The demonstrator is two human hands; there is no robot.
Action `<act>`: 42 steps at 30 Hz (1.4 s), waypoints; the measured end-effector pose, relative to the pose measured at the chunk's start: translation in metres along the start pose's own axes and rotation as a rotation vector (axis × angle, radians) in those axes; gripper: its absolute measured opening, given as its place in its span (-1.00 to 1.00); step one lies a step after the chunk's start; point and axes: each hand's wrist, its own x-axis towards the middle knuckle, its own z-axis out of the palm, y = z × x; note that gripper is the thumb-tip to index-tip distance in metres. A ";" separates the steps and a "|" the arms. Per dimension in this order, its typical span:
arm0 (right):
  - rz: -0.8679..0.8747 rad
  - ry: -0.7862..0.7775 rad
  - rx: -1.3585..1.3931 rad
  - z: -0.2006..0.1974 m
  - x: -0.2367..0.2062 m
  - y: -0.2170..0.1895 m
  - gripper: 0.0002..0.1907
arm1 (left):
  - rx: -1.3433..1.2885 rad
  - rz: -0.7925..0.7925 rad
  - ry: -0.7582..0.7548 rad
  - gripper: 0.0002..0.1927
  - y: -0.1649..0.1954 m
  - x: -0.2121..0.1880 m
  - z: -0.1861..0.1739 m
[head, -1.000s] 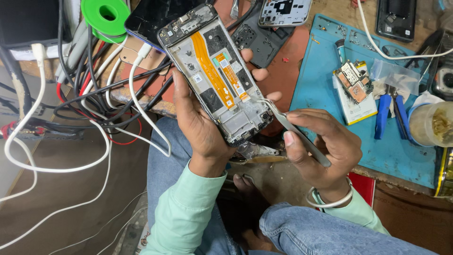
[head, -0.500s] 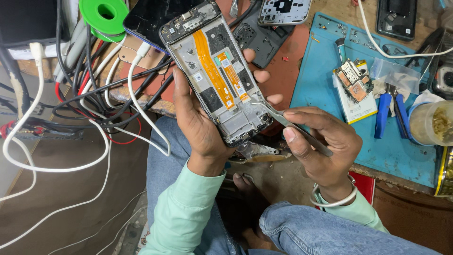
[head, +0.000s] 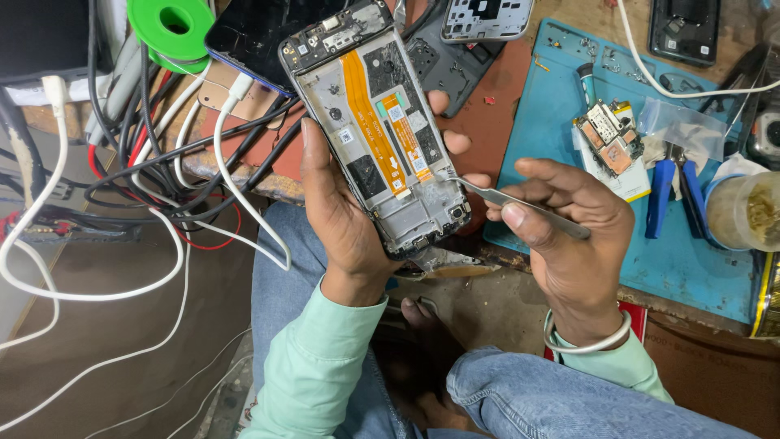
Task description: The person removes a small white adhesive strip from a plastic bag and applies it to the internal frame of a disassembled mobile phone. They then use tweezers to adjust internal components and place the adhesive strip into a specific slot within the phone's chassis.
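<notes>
**Open phone in my left hand, tweezers in my right**

Out beyond my left knuckles a tangle of cables (head: 154,203) spills off the bench, with a green spool (head: 172,24) above them. My left hand (head: 341,219) is clasped around the opened phone (head: 378,130), thumb along its near edge, fingertips (head: 455,142) curling over the far edge, the orange ribbon strip (head: 370,122) facing me. Just beside those fingertips, the tweezers (head: 512,203) meet the phone's right edge; my right hand (head: 573,236) pinches them between thumb and forefinger. Past my right fingers lies the blue mat (head: 569,106), carrying a small circuit board (head: 608,142) and blue-handled pliers (head: 670,191). A plastic cup (head: 743,213) sits further right.
</notes>
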 end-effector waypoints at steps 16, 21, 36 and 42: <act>-0.057 0.000 0.285 -0.017 -0.009 0.012 -0.88 | 0.063 0.057 0.004 -0.23 0.000 0.001 -0.006; -0.119 0.211 0.240 -0.010 -0.003 0.011 -0.78 | -0.114 0.004 -0.070 -0.22 0.002 0.002 -0.003; -0.151 0.077 -0.291 -0.003 -0.015 -0.009 -0.76 | -0.075 0.169 -0.040 -0.20 0.003 0.003 -0.004; -0.207 -0.065 -0.769 -0.006 -0.015 -0.021 -0.77 | -0.078 0.037 0.114 -0.22 0.018 0.002 0.003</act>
